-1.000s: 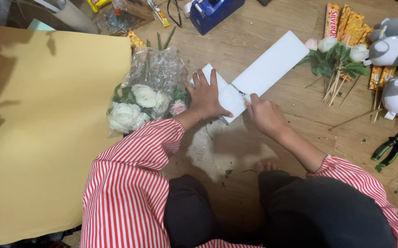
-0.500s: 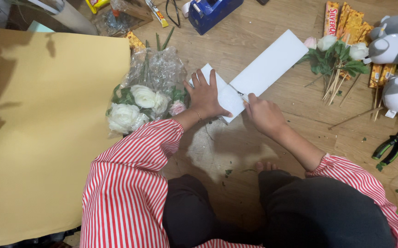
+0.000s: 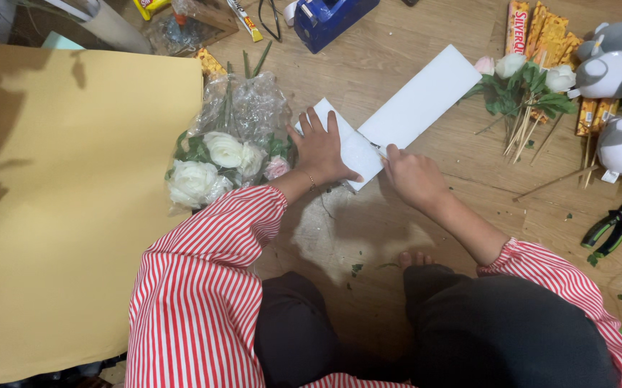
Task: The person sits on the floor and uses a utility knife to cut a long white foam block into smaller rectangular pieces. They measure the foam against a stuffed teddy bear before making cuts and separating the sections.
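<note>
Head view: person seated on a wooden floor [image 3: 426, 79], both hands on a white foam strip [image 3: 404, 111] that lies diagonally ahead of the knees. Left hand [image 3: 322, 147] lies flat with fingers spread wide, pressing down the near, already partly separated end piece [image 3: 347, 147] of the strip; it grips nothing, only pins. Right hand [image 3: 413, 176] is closed narrow around a thin tool whose tip meets the strip at the seam between the two sections (the tool is mostly hidden in the fist, so I cannot tell if it is a blade or a pen). Judged step: cutting or scoring across the strip, midway through the line, since the near piece sits skewed against the long one but the two touch at the seam. Next move, as I read it, calls for steady downward pressure from the left hand so the strip does not slide, and a straight draw of the tool along the seam, kept clear of the left thumb just beside it. Surroundings: wrapped white roses [image 3: 217, 154] just left of the left hand, a large tan paper sheet [image 3: 59, 215] beyond them, a blue tape dispenser [image 3: 332, 18] at top, loose rose stems [image 3: 523, 82] and grey plush toys [image 3: 616, 72] to the right, pliers [image 3: 613, 230] near the right knee.
</note>
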